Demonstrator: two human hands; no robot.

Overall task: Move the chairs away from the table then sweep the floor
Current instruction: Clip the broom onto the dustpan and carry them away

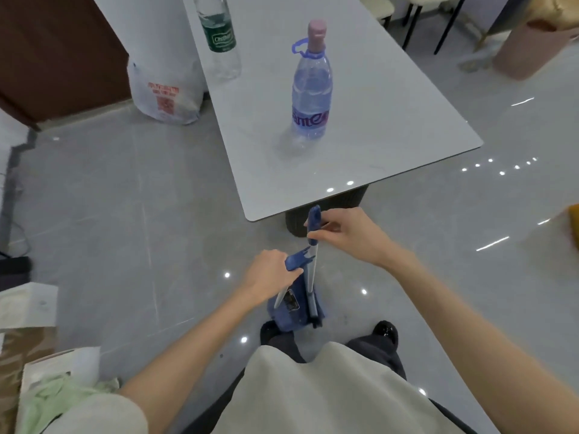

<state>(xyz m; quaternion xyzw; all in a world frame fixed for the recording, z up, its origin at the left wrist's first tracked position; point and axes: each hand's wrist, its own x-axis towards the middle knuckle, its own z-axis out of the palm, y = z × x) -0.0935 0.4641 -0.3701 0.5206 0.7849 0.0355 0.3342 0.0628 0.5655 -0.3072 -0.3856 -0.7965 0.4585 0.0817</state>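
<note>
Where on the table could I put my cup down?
The table has bare room on its right side, right of the purple-labelled bottle, and at the near end between that bottle and the rounded near edge. Its far left edge is tighter: the green-labelled bottle stands there.

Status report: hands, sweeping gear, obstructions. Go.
Left hand shut on blue dustpan handle; right hand shut on blue broom handle. Blue dustpan on floor at feet. Grey table directly ahead, chairs beyond.
</note>
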